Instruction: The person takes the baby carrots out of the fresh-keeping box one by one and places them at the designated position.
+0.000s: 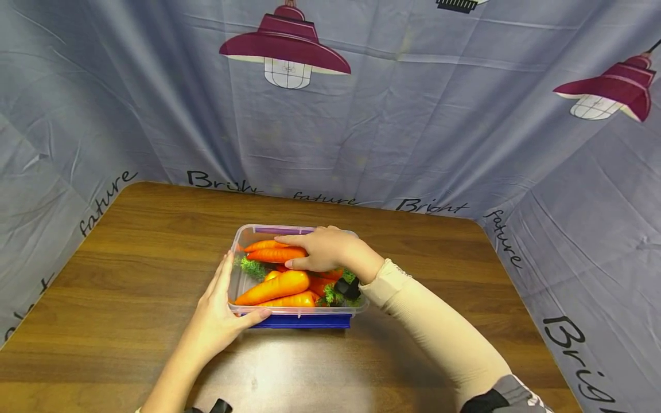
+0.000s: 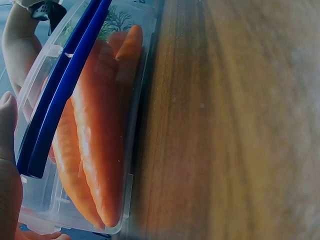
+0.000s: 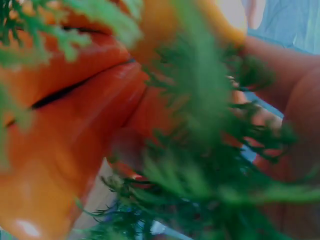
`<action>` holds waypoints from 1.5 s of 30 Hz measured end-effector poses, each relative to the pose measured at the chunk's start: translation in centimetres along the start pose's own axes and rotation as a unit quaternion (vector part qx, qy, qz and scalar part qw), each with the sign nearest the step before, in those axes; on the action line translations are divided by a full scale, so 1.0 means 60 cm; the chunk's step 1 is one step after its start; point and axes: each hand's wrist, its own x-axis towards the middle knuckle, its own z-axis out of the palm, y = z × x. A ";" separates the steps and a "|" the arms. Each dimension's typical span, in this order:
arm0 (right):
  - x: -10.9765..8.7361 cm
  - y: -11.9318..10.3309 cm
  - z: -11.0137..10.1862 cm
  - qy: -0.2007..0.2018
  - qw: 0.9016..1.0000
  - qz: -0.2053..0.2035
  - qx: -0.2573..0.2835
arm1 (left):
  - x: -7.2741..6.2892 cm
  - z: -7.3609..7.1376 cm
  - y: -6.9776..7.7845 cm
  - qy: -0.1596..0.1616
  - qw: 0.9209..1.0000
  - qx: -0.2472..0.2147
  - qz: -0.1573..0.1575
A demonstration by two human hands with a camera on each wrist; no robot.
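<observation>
A clear plastic storage box (image 1: 240,287) with a blue front latch (image 1: 304,321) holds several orange carrots with green tops. My left hand (image 1: 219,310) steadies the near left corner, with straight fingers along the left wall and the thumb at the front rim. Inside the box, my right hand (image 1: 330,249) reaches across from the right and grips a carrot (image 1: 273,254) at the back, thumb on its near side. Two lighter carrots (image 1: 279,287) lie slanted in front. Close up in the right wrist view, green leaves (image 3: 200,150) hide much of the grip.
The box stands on a brown wooden table (image 1: 129,275). A grey-blue curtain (image 1: 387,115) printed with lamps and lettering surrounds the table at the back and sides. The box walls rise around the carrots.
</observation>
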 end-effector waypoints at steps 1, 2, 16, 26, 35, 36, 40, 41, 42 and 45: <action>0.002 0.001 0.001 -0.002 1.000 -0.007 0.008 | 0.000 0.000 0.000 -0.001 1.000 0.001 0.000; 0.004 0.001 0.001 -0.004 1.000 -0.012 0.015 | 0.000 0.000 0.000 -0.002 1.000 0.001 -0.001; 0.033 0.004 0.012 0.008 0.996 -0.072 0.051 | -0.001 0.002 -0.001 0.006 1.000 -0.002 0.001; 0.040 -0.011 0.016 0.026 0.998 -0.048 -0.028 | -0.004 0.008 -0.004 0.027 0.999 -0.031 -0.005; 0.036 -0.012 0.020 0.050 0.997 -0.049 -0.032 | -0.006 0.020 -0.003 0.051 0.996 -0.078 -0.003; 0.035 -0.011 0.019 0.055 0.997 -0.052 -0.023 | -0.006 0.021 -0.004 0.053 0.995 -0.081 -0.002; 0.026 -0.004 0.017 0.072 0.995 -0.071 0.021 | -0.006 0.023 -0.004 0.053 0.995 -0.085 -0.003; 0.023 -0.002 0.017 0.074 0.994 -0.074 0.030 | -0.007 0.023 -0.004 0.052 0.995 -0.087 -0.003; 0.020 0.000 0.017 0.076 0.994 -0.076 0.037 | -0.007 0.023 -0.005 0.051 0.995 -0.089 -0.004; 0.009 0.003 0.018 0.085 0.992 -0.086 0.044 | -0.007 0.023 -0.006 0.047 0.994 -0.099 -0.007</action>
